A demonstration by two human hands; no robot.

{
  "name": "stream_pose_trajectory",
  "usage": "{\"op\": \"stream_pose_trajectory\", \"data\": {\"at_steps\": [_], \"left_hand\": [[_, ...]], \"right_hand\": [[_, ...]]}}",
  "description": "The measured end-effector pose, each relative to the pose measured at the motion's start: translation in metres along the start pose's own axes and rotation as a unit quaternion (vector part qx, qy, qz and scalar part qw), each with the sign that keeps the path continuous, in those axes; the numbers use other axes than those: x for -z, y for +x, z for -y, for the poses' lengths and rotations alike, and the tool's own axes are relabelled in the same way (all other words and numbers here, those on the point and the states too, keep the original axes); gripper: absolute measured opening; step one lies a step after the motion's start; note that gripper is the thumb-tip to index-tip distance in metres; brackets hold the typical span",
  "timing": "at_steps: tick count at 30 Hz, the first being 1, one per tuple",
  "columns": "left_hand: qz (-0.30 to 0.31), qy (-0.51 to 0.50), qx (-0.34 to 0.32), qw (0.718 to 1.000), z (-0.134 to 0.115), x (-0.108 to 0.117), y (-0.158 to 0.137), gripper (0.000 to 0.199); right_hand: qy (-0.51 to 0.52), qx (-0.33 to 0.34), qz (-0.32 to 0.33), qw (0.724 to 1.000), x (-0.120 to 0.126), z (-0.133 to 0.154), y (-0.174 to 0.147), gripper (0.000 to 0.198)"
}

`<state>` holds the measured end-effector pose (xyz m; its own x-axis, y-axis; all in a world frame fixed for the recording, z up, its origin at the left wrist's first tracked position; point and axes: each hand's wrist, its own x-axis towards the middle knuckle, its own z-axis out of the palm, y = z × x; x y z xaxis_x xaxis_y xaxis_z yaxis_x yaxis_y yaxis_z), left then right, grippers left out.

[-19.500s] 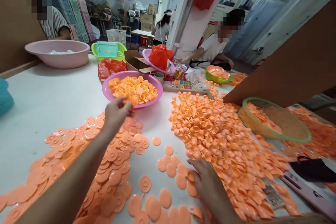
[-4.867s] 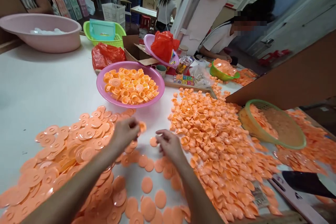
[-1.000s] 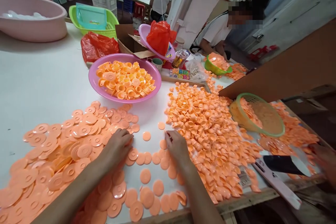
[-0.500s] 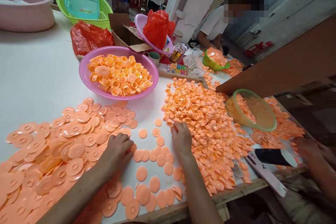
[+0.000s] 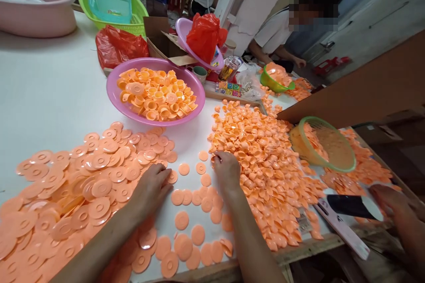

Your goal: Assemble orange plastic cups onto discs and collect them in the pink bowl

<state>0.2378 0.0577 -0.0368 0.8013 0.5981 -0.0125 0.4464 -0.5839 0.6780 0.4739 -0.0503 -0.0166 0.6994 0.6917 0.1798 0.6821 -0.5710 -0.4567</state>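
Observation:
My left hand [image 5: 151, 190] is at the right edge of a heap of orange toy saucers [image 5: 101, 188], with a small saucer [image 5: 172, 177] between its thumb and fingers. My right hand [image 5: 227, 170] has its fingers curled at the left edge of a pile of small orange toy cups [image 5: 262, 159]. Its fingertips pinch what looks like one cup, mostly hidden by the hand. Between my forearms, flat orange discs [image 5: 183, 246] lie scattered on the white table [image 5: 79, 75]. Beyond my hands, a pink basin [image 5: 114, 97] holds cups joined to saucers.
A yellow-green basket [image 5: 332, 154] stands right of the cup pile, near a phone [image 5: 343, 227] and another person's hand [image 5: 388, 196]. A brown board [image 5: 358, 84] rises behind it. Farther back are a red bag [image 5: 121, 46], a cardboard box [image 5: 159, 42] and a seated person [image 5: 274, 31].
The view has shifted slightly. My left hand has moved a little away from me, and the saucer at its fingertips shows more. My right hand remains at the cup pile's edge.

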Motion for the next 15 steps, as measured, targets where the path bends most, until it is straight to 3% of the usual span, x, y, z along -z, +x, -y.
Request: {"op": "stream_pose_trajectory", "data": {"at_steps": [2, 6, 9, 15], "left_hand": [[-0.004, -0.011, 0.012, 1.000, 0.002, -0.001, 0.000, 0.014], [-0.016, 0.006, 0.037, 0.999, 0.000, -0.005, 0.003, 0.012], [0.013, 0.045, 0.020, 0.999, -0.007, -0.006, 0.005, 0.012], [0.045, 0.065, -0.004, 0.997, -0.014, 0.000, -0.001, 0.019]], "right_hand": [[0.099, -0.022, 0.041, 0.994, -0.002, 0.018, -0.008, 0.016], [0.261, -0.073, 0.193, 0.943, -0.015, 0.057, -0.034, 0.007], [0.279, -0.109, 0.214, 0.930, -0.024, 0.068, -0.044, 0.006], [0.278, -0.124, 0.240, 0.922, -0.027, 0.055, -0.047, 0.008]]}}
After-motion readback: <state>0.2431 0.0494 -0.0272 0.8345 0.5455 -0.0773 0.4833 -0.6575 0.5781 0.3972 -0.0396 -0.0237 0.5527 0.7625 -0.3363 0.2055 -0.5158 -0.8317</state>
